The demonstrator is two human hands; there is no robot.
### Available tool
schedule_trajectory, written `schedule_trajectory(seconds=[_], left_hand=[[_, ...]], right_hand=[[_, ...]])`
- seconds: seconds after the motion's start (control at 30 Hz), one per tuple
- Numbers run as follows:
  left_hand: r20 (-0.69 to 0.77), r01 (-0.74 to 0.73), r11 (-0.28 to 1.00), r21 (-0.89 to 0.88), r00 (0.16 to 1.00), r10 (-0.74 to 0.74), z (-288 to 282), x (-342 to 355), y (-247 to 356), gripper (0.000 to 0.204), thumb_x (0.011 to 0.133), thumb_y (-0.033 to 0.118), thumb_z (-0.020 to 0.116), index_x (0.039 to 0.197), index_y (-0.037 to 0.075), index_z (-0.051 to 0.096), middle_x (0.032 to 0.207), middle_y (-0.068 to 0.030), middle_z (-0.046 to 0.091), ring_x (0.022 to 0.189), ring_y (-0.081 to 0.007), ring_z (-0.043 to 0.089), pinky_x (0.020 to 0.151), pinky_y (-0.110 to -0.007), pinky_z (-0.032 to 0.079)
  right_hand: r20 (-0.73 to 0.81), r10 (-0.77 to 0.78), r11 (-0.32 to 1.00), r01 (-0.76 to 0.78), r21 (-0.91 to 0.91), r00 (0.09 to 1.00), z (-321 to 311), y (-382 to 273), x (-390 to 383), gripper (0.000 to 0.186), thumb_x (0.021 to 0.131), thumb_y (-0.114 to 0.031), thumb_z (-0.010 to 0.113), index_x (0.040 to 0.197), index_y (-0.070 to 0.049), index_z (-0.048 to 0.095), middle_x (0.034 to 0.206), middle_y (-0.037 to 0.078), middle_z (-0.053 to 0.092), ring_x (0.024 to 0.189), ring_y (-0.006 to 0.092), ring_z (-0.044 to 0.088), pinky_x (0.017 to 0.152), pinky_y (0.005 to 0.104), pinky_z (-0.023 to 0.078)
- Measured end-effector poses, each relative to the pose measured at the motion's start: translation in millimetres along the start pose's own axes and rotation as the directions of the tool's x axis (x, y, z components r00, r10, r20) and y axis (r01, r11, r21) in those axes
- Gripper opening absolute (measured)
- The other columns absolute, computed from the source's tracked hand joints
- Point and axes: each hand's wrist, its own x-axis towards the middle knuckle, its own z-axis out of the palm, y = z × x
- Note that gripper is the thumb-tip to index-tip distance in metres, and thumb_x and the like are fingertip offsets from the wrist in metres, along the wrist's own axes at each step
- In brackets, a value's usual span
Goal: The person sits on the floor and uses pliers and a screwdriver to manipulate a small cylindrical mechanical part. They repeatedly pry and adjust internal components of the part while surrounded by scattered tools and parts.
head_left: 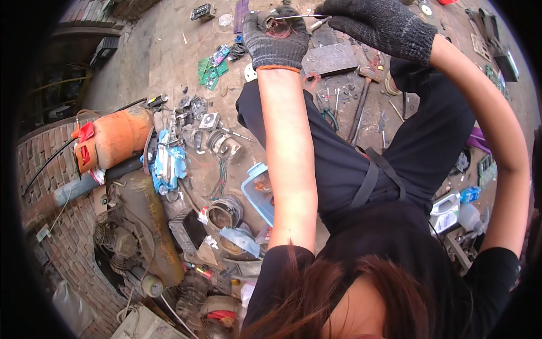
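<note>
Both hands wear dark grey knit gloves. At the top of the head view, my left hand (275,48) is wrapped round a small round metal part with reddish wire (279,28); its exact kind is unclear. My right hand (377,27), to the right of it, grips a thin screwdriver-like tool (299,16). The tool's bright shaft points left and its tip reaches the wired part; its handle is hidden in the glove. Below and between the hands, a flat metal block (330,60) rests on the ground.
A hammer (359,107) and pliers (329,116) lie before my legs. Green circuit boards (212,73) are scattered to the left. Farther left are an orange gas cylinder (121,134), motor parts (224,146) and a blue plastic tub (257,195). White jugs (446,212) stand at right.
</note>
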Motion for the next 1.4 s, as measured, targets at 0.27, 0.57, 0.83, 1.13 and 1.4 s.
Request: schedule_trajectory(seconds=[0.27, 0.57, 0.83, 1.13, 1.4], left_hand=[[0.189, -0.099, 0.991, 0.091, 0.979, 0.080, 21.9, -14.7, -2.4, 0.037, 0.095, 0.032, 0.038, 0.124, 0.017, 0.054, 0.073, -0.0085, 0.057, 0.062, -0.0211, 0.054, 0.057, -0.036, 0.054], [0.083, -0.043, 0.995, 0.085, 0.996, 0.036, 18.7, 1.4, 13.1, 0.020, 0.094, 0.016, 0.050, 0.101, 0.001, 0.060, 0.075, -0.0096, 0.064, 0.070, -0.0201, 0.065, 0.068, -0.033, 0.060], [-0.156, -0.036, 0.993, -0.116, 0.988, 0.018, 21.1, -5.2, 23.0, 0.025, 0.094, 0.011, 0.044, 0.103, -0.007, 0.058, 0.091, -0.0168, 0.064, 0.076, -0.0255, 0.065, 0.072, -0.034, 0.060], [0.060, -0.004, 0.989, -0.148, 0.998, 0.013, 25.5, -26.7, 27.5, 0.050, 0.091, 0.014, 0.046, 0.136, -0.006, 0.032, 0.127, -0.0254, 0.051, 0.095, -0.0302, 0.062, 0.077, -0.036, 0.059], [-0.043, -0.094, 0.995, 0.033, 0.994, 0.096, 10.8, -25.4, 22.5, 0.037, 0.093, 0.025, 0.045, 0.117, -0.002, 0.049, 0.106, -0.0201, 0.060, 0.082, -0.0267, 0.063, 0.072, -0.039, 0.059]], right_hand=[[-0.060, 0.010, 0.997, -0.006, 0.072, 0.998, 6.8, -5.5, 3.2, 0.030, 0.092, -0.022, 0.054, 0.110, 0.001, 0.061, 0.097, 0.022, 0.065, 0.090, 0.0346, 0.064, 0.079, 0.0388, 0.051], [-0.107, -0.004, 0.991, 0.018, 0.132, 0.994, 14.1, -12.3, -0.9, 0.031, 0.093, -0.022, 0.052, 0.108, 0.003, 0.060, 0.099, 0.022, 0.064, 0.093, 0.0340, 0.063, 0.081, 0.0382, 0.050], [-0.317, 0.171, 0.936, -0.053, 0.348, 0.933, 53.1, 11.2, -16.5, 0.032, 0.093, -0.024, 0.053, 0.109, 0.003, 0.060, 0.095, 0.017, 0.065, 0.089, 0.0259, 0.062, 0.079, 0.0345, 0.049], [-0.232, 0.484, 0.822, -0.347, 0.451, 0.844, 185.7, 80.5, -63.2, 0.048, 0.086, -0.030, 0.058, 0.124, -0.003, 0.051, 0.115, 0.023, 0.058, 0.107, 0.0379, 0.056, 0.092, 0.0414, 0.044], [0.020, 0.574, 0.760, -0.542, 0.359, 0.818, 275.1, 90.4, -97.8, 0.053, 0.079, -0.027, 0.059, 0.124, -0.002, 0.050, 0.120, 0.025, 0.055, 0.112, 0.0392, 0.053, 0.095, 0.0434, 0.042]])
